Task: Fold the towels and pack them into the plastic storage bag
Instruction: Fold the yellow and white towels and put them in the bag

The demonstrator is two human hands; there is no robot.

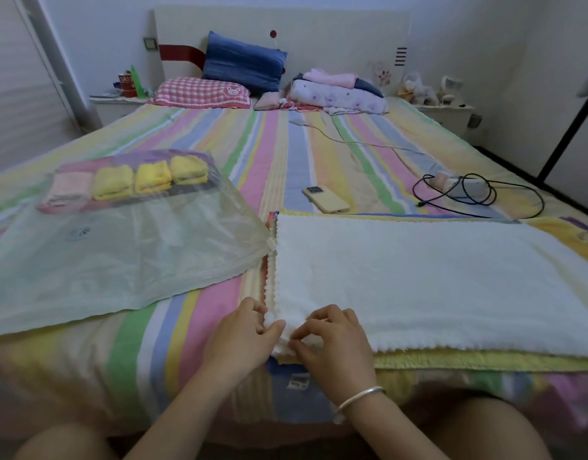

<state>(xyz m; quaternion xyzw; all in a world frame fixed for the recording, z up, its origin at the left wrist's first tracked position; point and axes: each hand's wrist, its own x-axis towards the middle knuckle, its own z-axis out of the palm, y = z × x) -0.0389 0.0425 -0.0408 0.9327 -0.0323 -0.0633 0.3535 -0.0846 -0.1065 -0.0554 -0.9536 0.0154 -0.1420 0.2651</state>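
Pinching the near corner of the towel (418, 280) with left hand (243, 330) and right hand (332, 340), fingers (322, 313) curled on it. Lies flat on the bed (286, 154) beside the bag (120, 260). Lift only the top one, match edges.

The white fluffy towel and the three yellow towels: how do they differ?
The white fluffy towel lies spread flat; the three yellow towels are folded small. The white towel is outside the clear plastic bag, the yellow towels inside. The left hand and right hand pinch the white towel, not the yellow towels. Both look soft.
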